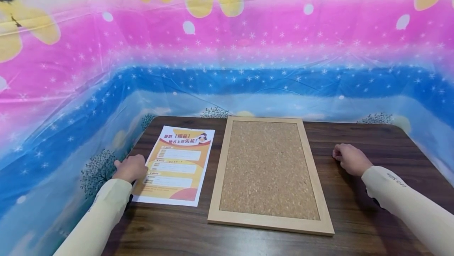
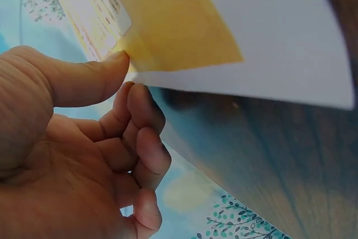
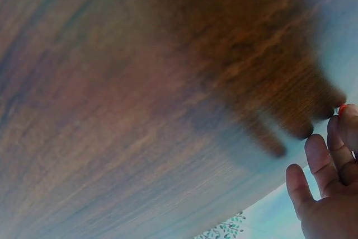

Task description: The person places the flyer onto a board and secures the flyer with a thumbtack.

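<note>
A printed sheet of paper (image 1: 179,165), white with yellow, orange and pink patches, lies at the left of a wood-framed corkboard (image 1: 269,169). My left hand (image 1: 130,168) is at the sheet's left edge. In the left wrist view, the thumb and forefinger pinch that edge and the paper is slightly raised there. To the right of the board, my right hand (image 1: 352,159) is low over the table. Its thumb and forefinger pinch a tiny red-orange object (image 3: 342,108), mostly hidden by the fingers, so its kind cannot be told. The other fingers are loosely bent.
Sheet and board rest on a dark wood-grain table (image 1: 170,232). A patterned cloth (image 1: 241,51) in pink, blue and white hangs behind the table and along its sides, close to the back edge.
</note>
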Motion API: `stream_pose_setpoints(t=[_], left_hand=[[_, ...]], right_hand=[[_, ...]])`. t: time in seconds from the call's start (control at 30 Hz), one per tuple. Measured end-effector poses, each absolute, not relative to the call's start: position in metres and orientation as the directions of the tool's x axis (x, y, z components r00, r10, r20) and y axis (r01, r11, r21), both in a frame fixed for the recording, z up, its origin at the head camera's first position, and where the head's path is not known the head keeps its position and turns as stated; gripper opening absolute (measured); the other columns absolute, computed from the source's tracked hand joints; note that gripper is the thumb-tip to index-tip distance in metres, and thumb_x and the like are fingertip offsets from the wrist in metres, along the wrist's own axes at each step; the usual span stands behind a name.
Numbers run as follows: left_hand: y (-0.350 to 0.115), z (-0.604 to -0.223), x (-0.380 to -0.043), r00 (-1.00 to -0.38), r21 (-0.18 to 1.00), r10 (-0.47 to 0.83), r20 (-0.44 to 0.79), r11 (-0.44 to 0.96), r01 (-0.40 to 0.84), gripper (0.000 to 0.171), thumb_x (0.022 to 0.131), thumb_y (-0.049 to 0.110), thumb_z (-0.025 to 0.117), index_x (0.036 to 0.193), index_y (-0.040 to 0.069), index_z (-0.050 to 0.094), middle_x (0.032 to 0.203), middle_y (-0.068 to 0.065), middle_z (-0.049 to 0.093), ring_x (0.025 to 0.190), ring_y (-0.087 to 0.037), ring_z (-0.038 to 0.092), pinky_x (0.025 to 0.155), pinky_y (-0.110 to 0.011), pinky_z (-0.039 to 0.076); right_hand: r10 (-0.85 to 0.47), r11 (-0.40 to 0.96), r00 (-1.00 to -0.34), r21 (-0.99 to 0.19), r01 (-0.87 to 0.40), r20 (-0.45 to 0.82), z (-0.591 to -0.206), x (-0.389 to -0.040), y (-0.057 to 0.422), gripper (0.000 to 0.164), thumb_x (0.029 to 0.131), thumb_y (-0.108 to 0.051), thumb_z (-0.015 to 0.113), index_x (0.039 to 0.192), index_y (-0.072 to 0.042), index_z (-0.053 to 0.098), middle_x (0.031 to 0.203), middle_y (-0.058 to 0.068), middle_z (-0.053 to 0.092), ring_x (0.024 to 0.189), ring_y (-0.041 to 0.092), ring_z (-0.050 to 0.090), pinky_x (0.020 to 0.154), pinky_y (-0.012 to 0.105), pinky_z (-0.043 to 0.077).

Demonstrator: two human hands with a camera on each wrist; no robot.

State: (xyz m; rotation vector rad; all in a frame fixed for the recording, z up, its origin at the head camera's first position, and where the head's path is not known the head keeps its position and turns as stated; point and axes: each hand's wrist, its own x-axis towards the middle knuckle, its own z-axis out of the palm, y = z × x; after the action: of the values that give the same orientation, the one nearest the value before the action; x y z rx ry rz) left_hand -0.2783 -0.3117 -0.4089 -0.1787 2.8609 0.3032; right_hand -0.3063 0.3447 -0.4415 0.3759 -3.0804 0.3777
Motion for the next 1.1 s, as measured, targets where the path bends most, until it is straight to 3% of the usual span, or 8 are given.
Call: stream_pose_setpoints(t=[0.13,0.23,0.37,0.53,0.9,1.1], left_hand=[[-0.313,-0.411,-0.280,-0.952,0.209,-0.096,-0.290,0.965,-0.161,0.010,0.087,0.005,0.057,0.079,0.001,0.060,0.070,-0.012,0.055,0.074,-0.031,0.053,0.092,-0.073,0.007],[-0.312,-0.411,-0.281,-0.944,0.203,-0.098,-0.314,0.965,-0.168,0.009,0.088,0.004,0.055,0.084,0.000,0.061,0.072,-0.012,0.055,0.074,-0.031,0.052,0.092,-0.069,0.014],[-0.308,-0.410,-0.282,-0.932,0.201,-0.098,-0.348,0.964,-0.177,0.016,0.092,0.007,0.050,0.095,-0.007,0.059,0.079,-0.013,0.056,0.074,-0.029,0.051,0.079,-0.051,0.034],[-0.305,-0.409,-0.281,-0.929,0.260,-0.071,-0.363,0.950,-0.174,0.026,0.097,0.006,0.043,0.112,-0.015,0.044,0.088,-0.018,0.053,0.074,-0.027,0.053,0.060,-0.034,0.041],[-0.302,-0.403,-0.276,-0.961,0.301,-0.039,-0.275,0.945,-0.124,0.025,0.098,0.005,0.043,0.110,-0.014,0.053,0.093,-0.018,0.056,0.078,-0.026,0.053,0.065,-0.037,0.044],[-0.303,-0.396,-0.275,-0.977,0.332,-0.057,-0.206,0.935,-0.125,0.030,0.099,0.005,0.037,0.117,-0.017,0.046,0.098,-0.024,0.055,0.082,-0.029,0.055,0.069,-0.041,0.046]], right_hand=[[-0.229,0.944,-0.973,-0.233,-0.232,0.043,-0.442,-0.306,0.344,0.011,0.087,0.008,0.058,0.085,-0.002,0.056,0.079,0.007,0.052,0.072,0.024,0.048,0.064,0.041,0.040],[-0.227,0.944,-0.973,-0.235,-0.230,0.041,-0.442,-0.306,0.344,0.010,0.088,0.008,0.057,0.086,-0.002,0.056,0.079,0.007,0.053,0.071,0.024,0.048,0.064,0.041,0.041],[-0.216,0.943,-0.976,-0.253,-0.217,0.032,-0.441,-0.306,0.344,0.009,0.089,0.007,0.056,0.087,-0.002,0.056,0.079,0.007,0.054,0.070,0.023,0.049,0.063,0.040,0.041],[-0.192,0.936,-0.981,-0.296,-0.190,0.022,-0.437,-0.307,0.343,0.008,0.091,0.006,0.055,0.090,-0.002,0.056,0.082,0.009,0.056,0.070,0.023,0.049,0.062,0.038,0.041],[-0.157,0.921,-0.981,-0.343,-0.187,0.114,-0.431,-0.311,0.337,0.013,0.088,0.011,0.052,0.093,0.000,0.054,0.087,0.014,0.055,0.073,0.026,0.050,0.061,0.038,0.041],[-0.169,0.915,-0.973,-0.342,-0.215,0.160,-0.426,-0.314,0.327,0.013,0.087,0.011,0.052,0.093,0.000,0.054,0.086,0.014,0.055,0.073,0.026,0.049,0.062,0.040,0.040]])
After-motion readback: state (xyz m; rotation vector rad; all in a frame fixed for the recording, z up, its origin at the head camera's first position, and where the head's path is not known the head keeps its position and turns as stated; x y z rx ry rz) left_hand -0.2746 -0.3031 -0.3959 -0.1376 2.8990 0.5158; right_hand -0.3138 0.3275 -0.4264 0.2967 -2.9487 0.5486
